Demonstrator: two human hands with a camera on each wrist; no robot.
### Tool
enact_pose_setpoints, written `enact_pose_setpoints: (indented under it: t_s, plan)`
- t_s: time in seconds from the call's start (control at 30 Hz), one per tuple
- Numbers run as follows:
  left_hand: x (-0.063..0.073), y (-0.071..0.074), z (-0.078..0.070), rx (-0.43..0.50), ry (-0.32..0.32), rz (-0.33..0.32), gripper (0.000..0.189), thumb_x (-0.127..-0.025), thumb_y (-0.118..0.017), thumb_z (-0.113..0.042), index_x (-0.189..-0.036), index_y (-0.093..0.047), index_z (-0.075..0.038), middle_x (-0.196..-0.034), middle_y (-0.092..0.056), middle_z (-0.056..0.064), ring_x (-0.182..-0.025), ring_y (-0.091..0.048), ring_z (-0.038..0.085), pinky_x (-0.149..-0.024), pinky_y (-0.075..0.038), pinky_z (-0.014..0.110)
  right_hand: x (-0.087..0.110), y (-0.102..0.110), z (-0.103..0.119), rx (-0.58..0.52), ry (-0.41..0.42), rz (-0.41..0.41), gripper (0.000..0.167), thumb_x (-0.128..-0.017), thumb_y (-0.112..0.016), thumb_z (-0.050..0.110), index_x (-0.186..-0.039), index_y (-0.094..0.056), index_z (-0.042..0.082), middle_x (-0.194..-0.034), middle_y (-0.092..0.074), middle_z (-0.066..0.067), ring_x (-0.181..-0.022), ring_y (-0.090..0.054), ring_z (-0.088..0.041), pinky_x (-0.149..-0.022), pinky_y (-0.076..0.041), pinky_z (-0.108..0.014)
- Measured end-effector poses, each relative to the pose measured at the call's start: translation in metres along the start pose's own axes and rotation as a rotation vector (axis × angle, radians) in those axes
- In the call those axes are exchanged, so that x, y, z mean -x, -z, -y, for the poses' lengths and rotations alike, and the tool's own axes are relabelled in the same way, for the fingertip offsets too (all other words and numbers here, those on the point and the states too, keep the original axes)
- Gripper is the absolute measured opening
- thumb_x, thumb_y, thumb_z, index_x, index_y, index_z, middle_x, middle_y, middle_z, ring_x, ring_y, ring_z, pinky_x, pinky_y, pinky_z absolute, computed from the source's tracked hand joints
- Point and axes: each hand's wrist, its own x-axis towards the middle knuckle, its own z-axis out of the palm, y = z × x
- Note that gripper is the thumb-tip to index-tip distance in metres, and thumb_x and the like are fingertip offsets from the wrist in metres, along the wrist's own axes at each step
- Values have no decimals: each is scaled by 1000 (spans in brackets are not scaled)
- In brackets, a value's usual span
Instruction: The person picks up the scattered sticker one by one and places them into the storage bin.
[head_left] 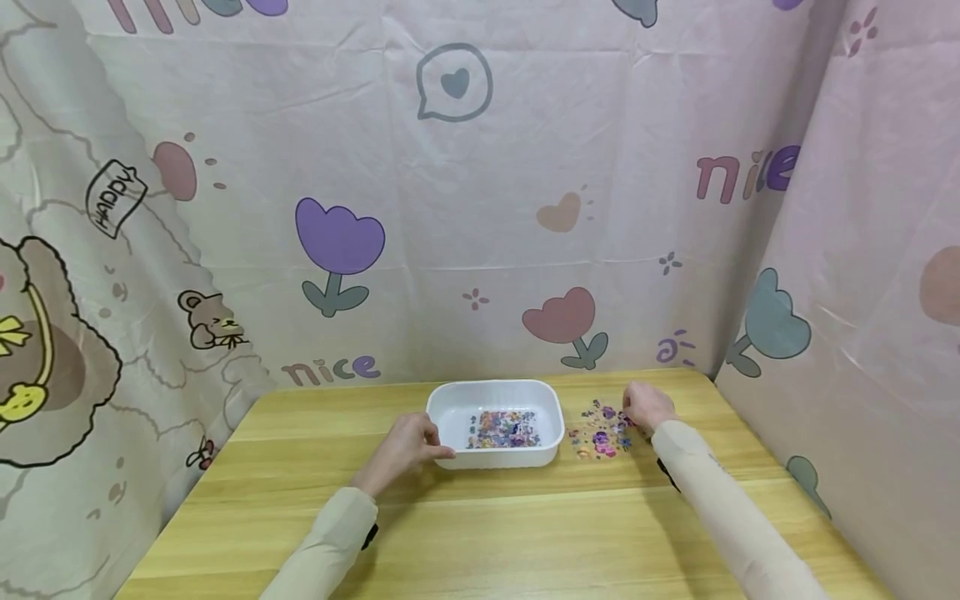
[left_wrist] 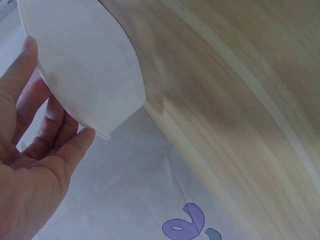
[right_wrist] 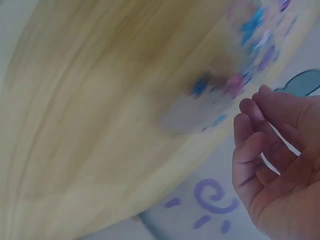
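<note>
A white rectangular plastic basin (head_left: 495,458) stands on the table, with a patch of small colourful glittery pieces (head_left: 498,429) on its floor. My left hand (head_left: 408,446) grips the basin's rim at its near left corner; in the left wrist view the thumb and fingers lie along that rim. Right of the basin is a clear sheet with colourful shiny stickers (head_left: 602,442). My right hand (head_left: 648,406) is at the sheet's far right edge, thumb and fingertips brought together in a pinch on it. In the right wrist view the fingers (right_wrist: 250,145) partly overlap the sheet's edge.
The wood-grain table (head_left: 480,533) runs back to a printed cloth curtain (head_left: 480,208) with flowers and words. More of this cloth hangs at the left and right sides. Dark bands show at both wrists.
</note>
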Motion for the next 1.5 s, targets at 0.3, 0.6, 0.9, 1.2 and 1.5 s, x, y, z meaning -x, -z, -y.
enact_pose_setpoints:
  t_s: [0.3, 0.6, 0.9, 1.2, 1.5]
  plan:
    - [0, 2, -1, -2, 2, 5, 28, -70, -88, -27, -60, -65, -14, -70, -56, -5, -67, -45, 10, -62, -39, 22, 2, 1, -8, 39, -28, 7, 22, -91, -62, 5, -109, -69, -4, -110, -68, -25, -99, -64, -41, -83, -53, -53]
    - [-1, 3, -2, 1, 16, 12, 29, -71, -87, -27, -60, -64, -14, -70, -55, -4, -66, -45, 11, -60, -39, 22, 2, 0, -17, 32, -96, 11, 13, -88, -67, 13, -94, -71, 3, -95, -70, -19, -83, -63, -32, -70, -53, -49]
    - [-2, 4, -2, -9, 15, 20, 30, -71, -87, -27, -58, -64, -13, -68, -54, -4, -65, -45, 10, -60, -39, 22, 2, 4, -33, -44, -189, 36, 29, -91, -65, 17, -110, -65, -4, -113, -64, -28, -100, -60, -45, -81, -50, -57]
    - [-5, 2, -2, -19, 46, 50, 31, -72, -87, -30, -58, -64, -14, -69, -55, -4, -66, -45, 11, -60, -39, 23, 0, 2, -42, -72, -224, 55, 34, -88, -71, 17, -113, -65, -4, -119, -62, -29, -107, -57, -47, -85, -47, -58]
    - [-3, 3, -2, -20, 24, 48, 29, -71, -87, -29, -60, -65, -14, -69, -55, -4, -66, -46, 11, -60, -39, 23, 5, 7, -50, -99, -228, 96, 37, -88, -71, 21, -113, -61, -4, -117, -61, -29, -105, -57, -46, -84, -47, -55]
